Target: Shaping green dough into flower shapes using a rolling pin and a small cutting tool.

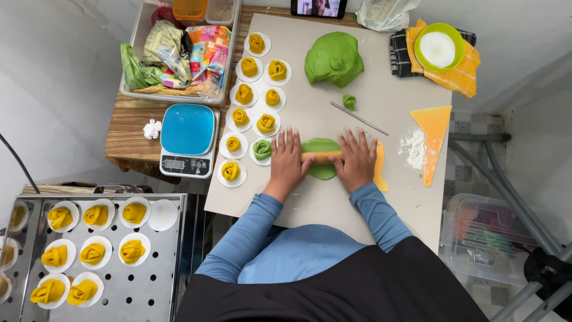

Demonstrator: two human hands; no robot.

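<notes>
Green flattened dough piece (322,171) is lying on the pale grey work board (310,203), under the wooden rolling pin (322,157). The left hand (287,158) and the right hand (357,160) are both pressing flat and open on the rolling pin, fingers stretched, not closing around it. Beyond the rolling pin, a big lump of green dough (334,58) is sitting on the board. Left of the rolling pin, yellow rose-shaped buns on white paper rounds (253,92) are standing in rows, and one green bun (261,149) is just beside the left hand. Further left, a blue-topped kitchen scale (188,138) is resting on the wooden table (128,128). Behind the scale, a clear plastic tub (138,36) is holding colourful crumpled packages (199,50). Right of the rolling pin, an orange plastic scraper (434,134) is lying near a small heap of white flour (412,147).
</notes>
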